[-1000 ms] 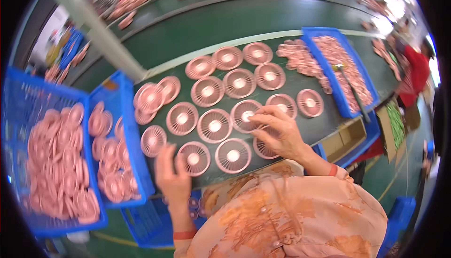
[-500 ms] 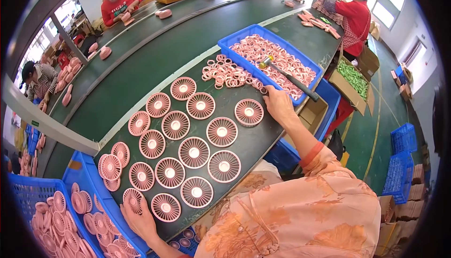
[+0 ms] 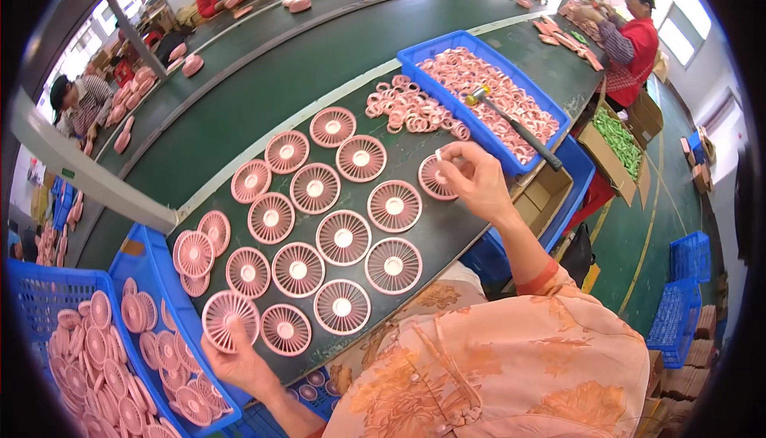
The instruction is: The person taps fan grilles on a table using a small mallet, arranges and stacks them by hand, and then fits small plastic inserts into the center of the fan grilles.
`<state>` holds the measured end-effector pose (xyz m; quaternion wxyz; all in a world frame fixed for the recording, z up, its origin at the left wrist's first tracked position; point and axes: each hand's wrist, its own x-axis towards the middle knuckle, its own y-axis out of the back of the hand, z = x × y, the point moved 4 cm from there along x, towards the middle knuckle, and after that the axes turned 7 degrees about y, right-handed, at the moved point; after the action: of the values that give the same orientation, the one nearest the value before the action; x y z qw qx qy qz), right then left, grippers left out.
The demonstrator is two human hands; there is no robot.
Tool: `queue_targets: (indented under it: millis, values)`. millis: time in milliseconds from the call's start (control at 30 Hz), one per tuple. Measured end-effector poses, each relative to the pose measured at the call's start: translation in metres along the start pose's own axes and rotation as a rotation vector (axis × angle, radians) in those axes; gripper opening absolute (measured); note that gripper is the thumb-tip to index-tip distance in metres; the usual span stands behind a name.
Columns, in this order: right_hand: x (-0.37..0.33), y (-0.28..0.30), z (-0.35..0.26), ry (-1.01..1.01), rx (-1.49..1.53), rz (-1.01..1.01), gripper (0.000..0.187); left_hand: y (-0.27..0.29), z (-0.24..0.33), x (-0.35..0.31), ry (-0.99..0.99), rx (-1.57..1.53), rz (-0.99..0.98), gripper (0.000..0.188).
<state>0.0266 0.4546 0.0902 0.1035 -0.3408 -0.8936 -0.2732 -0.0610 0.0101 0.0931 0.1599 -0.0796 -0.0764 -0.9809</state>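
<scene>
My left hand [image 3: 243, 366] grips a round pink fan grille [image 3: 217, 316] by its edge, raised off the table at the near left. Pinched in my right hand [image 3: 481, 187] is a small pale pink ring [image 3: 438, 154], mostly hidden by the fingers. Below those fingers lies another fan grille [image 3: 432, 179], partly covered. More grilles with pale round centres, such as one fan grille [image 3: 343, 238], are spread over the dark green table between my hands. Loose pink rings [image 3: 411, 109] lie in a heap just beyond my right hand.
A blue tray [image 3: 415, 65] full of rings stands beyond my right hand, with a hammer [image 3: 511, 123] across it. Blue crates [image 3: 144, 258] of grilles stand at the left. A conveyor belt [image 3: 263, 87] runs behind; co-workers sit along it. A cardboard box [image 3: 610, 173] holds green parts.
My left hand has lifted a grille from the table. My right hand has drawn back from the ring heap, its fingers now pinching a small ring above a grille.
</scene>
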Motion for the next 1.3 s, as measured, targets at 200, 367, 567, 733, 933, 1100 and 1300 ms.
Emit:
queue_targets:
  millis: [200, 367, 567, 733, 933, 1100, 1300]
  values:
    - [-0.040, -0.071, -0.046, -0.373, 0.860, -0.416, 0.010, -0.049, 0.013, -0.035, 0.160, -0.230, -0.301, 0.020]
    - [-0.057, -0.101, -0.069, -0.420, 0.915, -0.629, 0.012, -0.069, 0.005, -0.057, 0.341, -0.435, -0.402, 0.023]
    - [-0.064, -0.111, -0.074, -0.405, 0.925, -0.748, 0.015, -0.071, 0.004, -0.065, 0.413, -0.529, -0.424, 0.022]
    - [-0.065, -0.113, -0.076, -0.497, 1.009, -0.700, 0.016, -0.073, -0.001, -0.065, 0.451, -0.561, -0.438, 0.024]
    - [-0.065, -0.114, -0.081, -0.541, 1.142, -0.730, 0.020, -0.073, -0.006, -0.066, 0.459, -0.574, -0.464, 0.024]
    - [-0.067, -0.120, -0.088, -0.437, 0.952, -0.706, 0.020, -0.078, -0.007, -0.069, 0.502, -0.621, -0.475, 0.023]
    - [-0.070, -0.124, -0.100, -0.287, 0.804, -0.723, 0.027, -0.077, -0.007, -0.069, 0.589, -0.697, -0.513, 0.024]
